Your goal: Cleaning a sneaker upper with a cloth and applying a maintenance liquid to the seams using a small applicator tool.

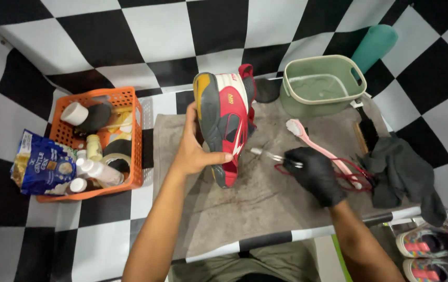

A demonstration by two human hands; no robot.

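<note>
Desk [104, 219] and walls covered in black-and-white checks; grey towel [266, 203] spread on top. Red sneaker [224, 122] held sole-up above the towel, left hand [195, 149] fingers clamped on it. Gloved right hand [315, 175] closed on metal tweezers [268, 154]; tips hard to make out. Orange basket [130, 136] packed with bottles, tape. Green tub [320, 86] seen with water.

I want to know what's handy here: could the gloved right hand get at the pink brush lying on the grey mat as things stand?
Probably yes. The pink brush lies on the mat right beside the right hand, nothing over it. But that hand already grips a small metal tool, which it might need to put down.
</note>
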